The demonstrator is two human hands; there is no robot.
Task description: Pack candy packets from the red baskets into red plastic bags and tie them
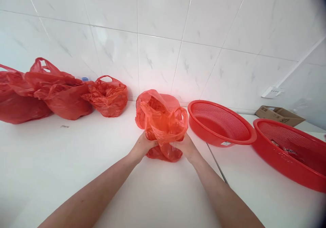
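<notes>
Head view: left hand (143,145) and right hand (186,147) both grip a red plastic bag (165,124) by its sides, on white counter (76,153); second red bag (155,97) crowds in right behind, partly hidden; red basket (220,124) just beside, to the right; larger-looking basket (282,156) beyond, small packets (290,151) inside; cardboard box (282,116) behind that; three filled red bags (66,100) stand left, near tiled wall (158,61).
</notes>
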